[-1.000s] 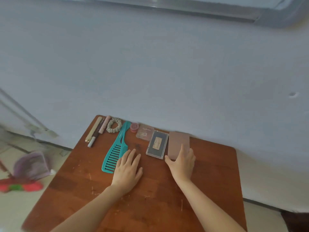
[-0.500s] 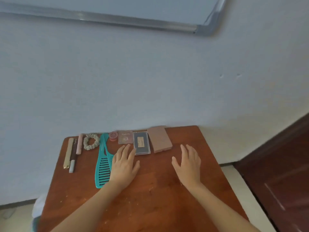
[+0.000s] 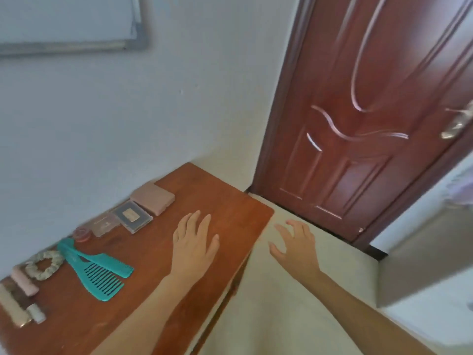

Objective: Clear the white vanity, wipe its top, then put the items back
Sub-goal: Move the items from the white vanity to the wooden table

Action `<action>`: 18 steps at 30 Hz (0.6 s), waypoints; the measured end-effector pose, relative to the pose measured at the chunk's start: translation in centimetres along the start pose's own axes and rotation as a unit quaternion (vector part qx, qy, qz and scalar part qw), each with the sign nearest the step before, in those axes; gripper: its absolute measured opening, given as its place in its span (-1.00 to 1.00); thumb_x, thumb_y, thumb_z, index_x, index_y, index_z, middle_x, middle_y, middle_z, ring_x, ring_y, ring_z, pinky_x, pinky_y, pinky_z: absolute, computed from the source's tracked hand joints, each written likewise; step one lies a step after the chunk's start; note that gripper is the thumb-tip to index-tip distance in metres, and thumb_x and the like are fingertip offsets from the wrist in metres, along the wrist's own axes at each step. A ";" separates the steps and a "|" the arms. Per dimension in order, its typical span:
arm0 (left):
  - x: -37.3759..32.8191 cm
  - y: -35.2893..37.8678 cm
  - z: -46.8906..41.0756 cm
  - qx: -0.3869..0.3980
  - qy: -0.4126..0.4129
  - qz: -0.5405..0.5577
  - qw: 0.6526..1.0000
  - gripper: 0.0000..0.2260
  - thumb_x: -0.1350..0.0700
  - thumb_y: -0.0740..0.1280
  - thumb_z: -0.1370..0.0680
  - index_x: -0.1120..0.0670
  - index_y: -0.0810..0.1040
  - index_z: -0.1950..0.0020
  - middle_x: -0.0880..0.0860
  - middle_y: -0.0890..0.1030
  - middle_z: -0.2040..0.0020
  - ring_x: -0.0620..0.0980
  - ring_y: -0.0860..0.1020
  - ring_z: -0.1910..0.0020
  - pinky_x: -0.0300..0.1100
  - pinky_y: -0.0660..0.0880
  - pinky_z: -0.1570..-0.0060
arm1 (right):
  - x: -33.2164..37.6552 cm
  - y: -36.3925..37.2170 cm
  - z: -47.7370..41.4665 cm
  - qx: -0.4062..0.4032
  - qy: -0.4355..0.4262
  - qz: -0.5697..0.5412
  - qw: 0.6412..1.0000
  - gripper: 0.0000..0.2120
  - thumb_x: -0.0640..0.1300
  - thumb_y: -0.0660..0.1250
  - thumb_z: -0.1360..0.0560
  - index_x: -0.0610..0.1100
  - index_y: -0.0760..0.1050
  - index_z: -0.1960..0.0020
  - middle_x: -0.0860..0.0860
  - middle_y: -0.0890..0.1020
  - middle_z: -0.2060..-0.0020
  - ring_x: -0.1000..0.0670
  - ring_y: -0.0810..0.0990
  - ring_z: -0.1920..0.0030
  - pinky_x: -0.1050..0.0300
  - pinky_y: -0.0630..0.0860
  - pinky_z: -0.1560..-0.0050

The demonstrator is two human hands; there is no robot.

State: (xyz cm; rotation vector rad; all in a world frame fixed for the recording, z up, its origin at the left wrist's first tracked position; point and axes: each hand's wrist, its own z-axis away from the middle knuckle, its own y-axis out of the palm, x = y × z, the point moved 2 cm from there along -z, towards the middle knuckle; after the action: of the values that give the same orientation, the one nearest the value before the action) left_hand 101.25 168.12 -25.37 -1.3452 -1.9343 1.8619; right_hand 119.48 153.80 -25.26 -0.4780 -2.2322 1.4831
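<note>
1. A dark red panelled wooden door [image 3: 358, 124] fills the right of our view, shut, with a metal lever handle [image 3: 454, 128] near its edge.
2. A pale white-grey panel [image 3: 422, 252] stands at the right edge. We judge it may belong to the white vanity, but its top is out of view and we cannot tell.
3. The brown wooden tabletop [image 3: 210, 198] sits against the pale wall, its far corner near the door frame.
4. Our left hand [image 3: 194, 242] lies over the bare wood with straight fingers, holding nothing. Whether it presses the surface, we cannot tell.
5. Our right hand [image 3: 297, 244] hangs past the tabletop's edge, above the cream floor [image 3: 281, 316]. Its fingers are spread, loosely bent and empty.
6. A teal plastic wide-tooth comb [image 3: 99, 275] lies towards the left of the tabletop.
7. The smaller items line the wall side:
   - a pink rectangular case [image 3: 153, 198]
   - a dark palette in a clear case [image 3: 133, 217]
   - a small clear plastic case [image 3: 105, 224]
   - a red round pot [image 3: 82, 234]
   - a pale fabric scrunchie [image 3: 44, 265]
   - a pink tube [image 3: 24, 281]
   - slim tubes [image 3: 12, 303] at the far left
8. We judge the items are parked here, so wiping comes next, though no cloth is in view. We should lift the left hand straight up rather than sweep it sideways. That keeps the row in order for the return.
</note>
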 end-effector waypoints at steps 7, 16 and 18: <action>-16.0 4.9 1.8 0.052 0.211 0.040 0.975 -0.51 -0.05 0.09 -0.44 0.26 0.54 -0.14 0.28 0.56 -0.12 0.33 0.51 -0.11 0.21 0.44 -0.05 | -11.9 -9.5 14.2 -0.105 0.147 0.099 0.979 -0.60 0.17 0.14 -0.33 0.03 0.38 -0.10 -0.10 0.50 -0.04 -0.10 0.36 -0.06 -0.09 0.54 0.16; -37.9 11.6 17.6 0.085 0.402 0.137 0.901 -0.53 -0.06 0.10 -0.43 0.22 0.55 -0.11 0.21 0.58 -0.10 0.18 0.44 -0.13 0.03 0.43 -0.13 | -23.5 -22.1 39.3 -0.154 0.278 0.224 0.922 -0.58 0.17 0.15 -0.32 0.03 0.37 -0.12 -0.11 0.46 -0.10 -0.16 0.34 -0.13 -0.13 0.53 0.10; -41.5 11.8 20.7 0.086 0.414 0.162 0.892 -0.52 -0.06 0.09 -0.44 0.23 0.54 -0.13 0.23 0.57 -0.11 0.21 0.46 -0.14 0.00 0.35 -0.18 | -25.1 -24.6 43.5 -0.157 0.295 0.246 0.910 -0.58 0.17 0.16 -0.31 0.02 0.38 -0.11 -0.17 0.57 -0.04 -0.15 0.35 -0.12 -0.13 0.54 0.12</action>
State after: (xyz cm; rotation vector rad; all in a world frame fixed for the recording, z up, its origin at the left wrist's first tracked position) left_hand 118.22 123.60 -20.95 -2.0321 -1.1306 1.1697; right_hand 117.16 98.08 -21.25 -1.4651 -1.9146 0.9707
